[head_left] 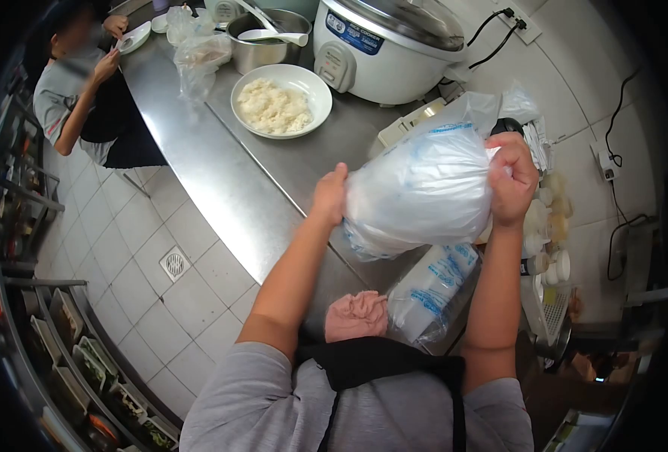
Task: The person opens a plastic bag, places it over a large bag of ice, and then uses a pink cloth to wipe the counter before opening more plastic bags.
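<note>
White plastic bag [420, 192], one end bunched up, no knot that I can see
Closest to the body there's a crumpled pink cloth [356, 315] beside a clear packet with blue print [433, 290]. The big bag's held up just past those, over the steel counter [191, 143]. Right hand [512, 179] has its fingers clamped on the gathered plastic; left hand [332, 197] is against the other end, fingers mostly hidden, so can't tell how tight. So yeah, gathering looks done, closing doesn't. Further off, rice is already on a plate [319, 105], near the pot [247, 53] and rice cooker [387, 64], with a co-worker [85, 105] beyond.
</note>
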`<state>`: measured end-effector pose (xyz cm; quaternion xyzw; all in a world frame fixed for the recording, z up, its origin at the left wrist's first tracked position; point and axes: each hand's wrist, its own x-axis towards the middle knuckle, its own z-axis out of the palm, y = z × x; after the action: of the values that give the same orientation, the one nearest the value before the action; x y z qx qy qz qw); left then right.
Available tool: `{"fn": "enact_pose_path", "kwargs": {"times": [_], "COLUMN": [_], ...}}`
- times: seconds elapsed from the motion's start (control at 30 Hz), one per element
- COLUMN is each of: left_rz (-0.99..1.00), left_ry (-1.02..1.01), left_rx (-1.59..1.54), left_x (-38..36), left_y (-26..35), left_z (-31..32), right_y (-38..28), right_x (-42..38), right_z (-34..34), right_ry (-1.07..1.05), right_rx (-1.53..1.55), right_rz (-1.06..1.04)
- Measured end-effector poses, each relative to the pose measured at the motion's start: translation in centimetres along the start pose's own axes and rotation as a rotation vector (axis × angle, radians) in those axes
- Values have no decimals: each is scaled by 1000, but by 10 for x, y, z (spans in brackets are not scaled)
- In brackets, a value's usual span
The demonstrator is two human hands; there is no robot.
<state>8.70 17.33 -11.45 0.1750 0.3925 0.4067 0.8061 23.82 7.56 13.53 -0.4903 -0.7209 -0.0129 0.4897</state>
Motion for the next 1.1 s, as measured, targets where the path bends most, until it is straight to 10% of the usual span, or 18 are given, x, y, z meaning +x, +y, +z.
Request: {"fn": "enact_pose_path", "kwargs": {"times": [0.13, 0.33, 0.53, 0.73, 0.93, 1.1], "left_rz": [580, 624, -383, -489, 533, 427], "left_ry": [222, 107, -483, -318, 87, 11], "left_rx": [702, 554, -124, -192, 1145, 1483], "left_x": [-35, -51, -54, -23, -30, -49], "left_y": [-17, -55, 11, 34, 10, 19], "left_z": [12, 0, -21, -13, 4, 11], "right_y": [-1, -38, -10, -17, -1, 9], "right_x": [12, 22, 3, 3, -2, -11], "right_z": [1, 35, 8, 6, 6, 3], "right_ry": [56, 147, 113, -60, 23, 71], "right_rx": [-149, -640, -329, 24, 195, 255], "right_rz": [175, 351, 151, 40, -34, -66]}}
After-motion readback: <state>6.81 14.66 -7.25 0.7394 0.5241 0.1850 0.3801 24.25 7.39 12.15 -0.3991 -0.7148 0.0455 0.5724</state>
